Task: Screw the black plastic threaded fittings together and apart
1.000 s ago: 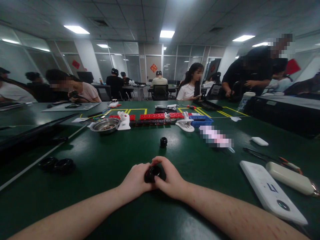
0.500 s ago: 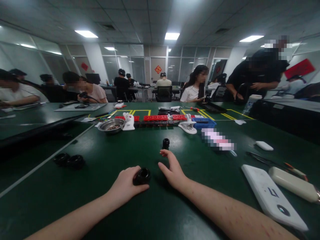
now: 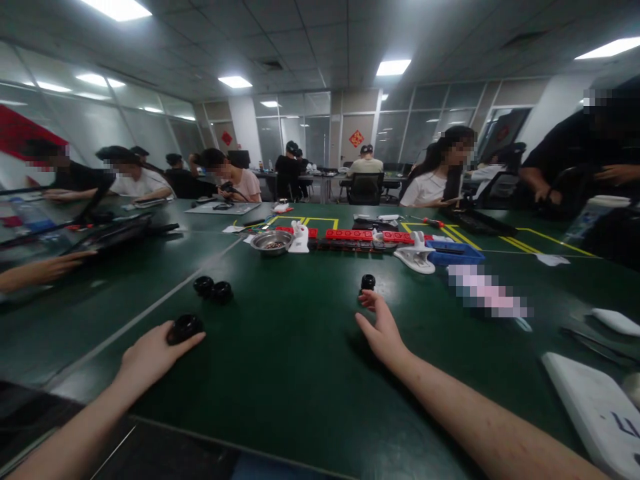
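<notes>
My left hand (image 3: pixel 150 355) grips a black round lens-like part (image 3: pixel 185 327) low over the green table (image 3: pixel 300 360) at the left. Just beyond it lie two more black round parts (image 3: pixel 213 289) side by side. My right hand (image 3: pixel 383 330) rests near the middle of the table with its fingers apart and empty, the fingertips just short of a small black cylinder (image 3: pixel 368 282) that stands upright.
A metal bowl (image 3: pixel 271 241), a row of red blocks (image 3: pixel 367 235), a white clamp (image 3: pixel 416 257) and a blue tray (image 3: pixel 457 253) line the far side. A white device (image 3: pixel 595 413) lies at the right. Another person's hand (image 3: pixel 45 270) reaches in at the left; several people sit behind.
My hands came apart. The left one carried the black round part leftward toward the two others, and the right hand let go and reached out toward the small cylinder. My view swung left.
</notes>
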{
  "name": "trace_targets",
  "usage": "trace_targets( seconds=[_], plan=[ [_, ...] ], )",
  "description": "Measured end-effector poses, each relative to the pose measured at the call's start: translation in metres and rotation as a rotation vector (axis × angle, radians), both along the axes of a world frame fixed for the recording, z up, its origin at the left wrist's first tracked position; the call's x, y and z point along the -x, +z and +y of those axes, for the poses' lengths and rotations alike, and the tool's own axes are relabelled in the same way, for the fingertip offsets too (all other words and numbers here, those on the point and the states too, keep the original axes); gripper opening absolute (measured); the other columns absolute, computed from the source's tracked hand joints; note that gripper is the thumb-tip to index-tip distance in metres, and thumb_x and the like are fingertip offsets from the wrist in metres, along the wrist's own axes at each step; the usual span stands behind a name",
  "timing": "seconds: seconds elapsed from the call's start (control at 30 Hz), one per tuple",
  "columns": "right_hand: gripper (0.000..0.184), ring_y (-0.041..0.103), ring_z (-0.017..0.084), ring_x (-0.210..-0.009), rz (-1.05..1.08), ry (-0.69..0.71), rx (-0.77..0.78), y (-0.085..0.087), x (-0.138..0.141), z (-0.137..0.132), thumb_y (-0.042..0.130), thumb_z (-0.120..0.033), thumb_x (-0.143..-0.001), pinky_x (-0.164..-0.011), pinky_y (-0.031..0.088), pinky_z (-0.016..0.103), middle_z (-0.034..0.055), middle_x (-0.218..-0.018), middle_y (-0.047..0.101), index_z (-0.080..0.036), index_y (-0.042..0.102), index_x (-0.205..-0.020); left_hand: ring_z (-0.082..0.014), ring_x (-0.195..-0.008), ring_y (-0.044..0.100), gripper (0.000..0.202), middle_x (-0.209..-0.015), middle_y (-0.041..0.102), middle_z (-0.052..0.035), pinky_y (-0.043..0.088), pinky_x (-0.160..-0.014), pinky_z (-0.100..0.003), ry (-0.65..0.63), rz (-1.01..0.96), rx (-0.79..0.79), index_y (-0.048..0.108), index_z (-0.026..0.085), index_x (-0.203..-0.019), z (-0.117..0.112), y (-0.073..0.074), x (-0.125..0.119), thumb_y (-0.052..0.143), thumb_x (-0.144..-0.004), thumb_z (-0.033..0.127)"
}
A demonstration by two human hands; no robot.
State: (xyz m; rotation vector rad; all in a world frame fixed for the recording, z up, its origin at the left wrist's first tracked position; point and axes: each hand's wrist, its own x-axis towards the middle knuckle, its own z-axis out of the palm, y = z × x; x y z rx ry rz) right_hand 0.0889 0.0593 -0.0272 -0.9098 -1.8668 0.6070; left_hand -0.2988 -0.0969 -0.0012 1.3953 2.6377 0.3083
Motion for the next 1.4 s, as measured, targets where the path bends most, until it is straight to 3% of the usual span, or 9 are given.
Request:
trace_targets(
  seconds=[0.23, 0.37, 0.5, 0.63, 0.8, 0.93, 1.1, 1.27, 1.4],
  plan=[
    [0.049, 0.042, 0.027, -0.104, -0.16, -0.266, -0.318, 0.016, -0.011, 0.019, 0.049, -0.025, -0.07, -0.089, 0.035, 0.046, 0.0146, -0.112, 0.045, -0.012, 0.038, -0.116, -0.0389, -0.099, 0.049, 0.078, -0.106, 0.053, -0.0211, 0.041, -0.073, -0.046, 0.085, 0.114, -0.033, 0.051, 0.01, -0.104, 0.026, -0.009, 0.043, 0.036, -0.061, 0.074],
    [0.056, 0.036, 0.03, -0.113, -0.311, -0.425, -0.274, 0.028, -0.013, 0.051, 0.051, -0.027, -0.069, -0.093, 0.03, 0.046, 0.0164, -0.119, 0.042, -0.011, 0.035, -0.121, -0.0403, -0.098, 0.049, 0.08, -0.108, 0.051, -0.0218, 0.042, -0.072, -0.048, 0.117, 0.071, -0.048, 0.048, 0.01, -0.111, 0.024, -0.01, 0.038, 0.038, -0.062, 0.073],
    [0.063, 0.031, 0.031, -0.119, -0.442, -0.435, -0.074, 0.036, -0.007, 0.086, 0.049, -0.034, -0.075, -0.096, 0.026, 0.045, 0.0199, -0.128, 0.035, -0.006, 0.027, -0.128, -0.044, -0.112, 0.034, 0.088, -0.127, 0.034, -0.0209, 0.031, -0.084, -0.06, 0.158, 0.417, -0.35, 0.024, 0.012, -0.128, 0.012, 0.007, -0.006, 0.041, -0.063, 0.07],
    [0.047, 0.053, 0.026, -0.098, -0.516, -0.251, 0.017, 0.03, 0.003, 0.104, 0.047, -0.036, -0.077, -0.084, 0.04, 0.036, 0.0136, -0.108, 0.056, -0.013, 0.045, -0.119, -0.0315, -0.119, 0.03, 0.07, -0.131, 0.029, -0.0133, 0.028, -0.098, -0.045, -0.299, 0.415, -0.571, 0.023, 0.017, -0.13, 0.011, 0.021, -0.075, 0.041, -0.074, 0.056],
    [0.029, 0.056, 0.022, -0.091, -0.516, -0.162, 0.016, 0.011, 0.008, 0.085, 0.045, -0.022, -0.077, -0.081, 0.042, 0.035, 0.0103, -0.098, 0.061, -0.016, 0.058, -0.102, -0.0276, -0.118, 0.033, 0.05, -0.128, 0.038, -0.006, 0.029, -0.097, -0.047, -0.864, 0.098, -0.325, 0.043, 0.026, -0.12, 0.04, 0.015, -0.159, 0.05, -0.075, 0.047],
    [0.027, 0.055, 0.019, -0.093, -0.501, -0.024, -0.041, 0.004, -0.001, 0.046, 0.044, -0.02, -0.078, -0.083, 0.041, 0.033, 0.0069, -0.099, 0.061, -0.017, 0.057, -0.102, -0.0278, -0.115, 0.037, 0.054, -0.123, 0.044, -0.009, 0.03, -0.096, -0.045, -0.905, -0.038, -0.176, 0.049, 0.021, -0.116, 0.084, 0.002, -0.204, 0.05, -0.073, 0.054],
    [0.028, 0.052, 0.015, -0.089, -0.423, 0.154, -0.109, 0.004, -0.01, 0.011, 0.031, -0.021, -0.087, -0.083, 0.041, 0.03, 0.0035, -0.095, 0.059, -0.02, 0.054, -0.103, -0.0306, -0.111, 0.037, 0.067, -0.118, 0.046, -0.0109, 0.031, -0.093, -0.045, -0.952, -0.101, -0.224, 0.054, 0.018, -0.109, 0.13, -0.014, -0.236, 0.058, -0.059, 0.062],
    [0.023, 0.048, 0.017, -0.088, -0.236, 0.106, -0.078, 0.003, -0.005, 0.013, 0.037, -0.021, -0.084, -0.08, 0.042, 0.032, 0.0061, -0.095, 0.05, -0.017, 0.046, -0.105, -0.0248, -0.098, 0.045, 0.045, -0.103, 0.054, -0.0053, 0.038, -0.085, -0.039, -0.941, -0.16, -0.329, 0.061, 0.021, -0.094, 0.144, -0.023, -0.24, 0.062, -0.062, 0.054],
    [0.02, 0.048, 0.018, -0.081, -0.28, 0.113, -0.07, 0.004, 0.001, 0.014, 0.041, -0.029, -0.083, -0.074, 0.042, 0.033, 0.0057, -0.089, 0.049, -0.016, 0.047, -0.098, -0.0235, -0.099, 0.044, 0.035, -0.105, 0.053, -0.0041, 0.036, -0.086, -0.038, -0.955, -0.172, -0.382, 0.061, 0.023, -0.093, 0.143, -0.023, -0.237, 0.063, -0.065, 0.044]
  ],
)
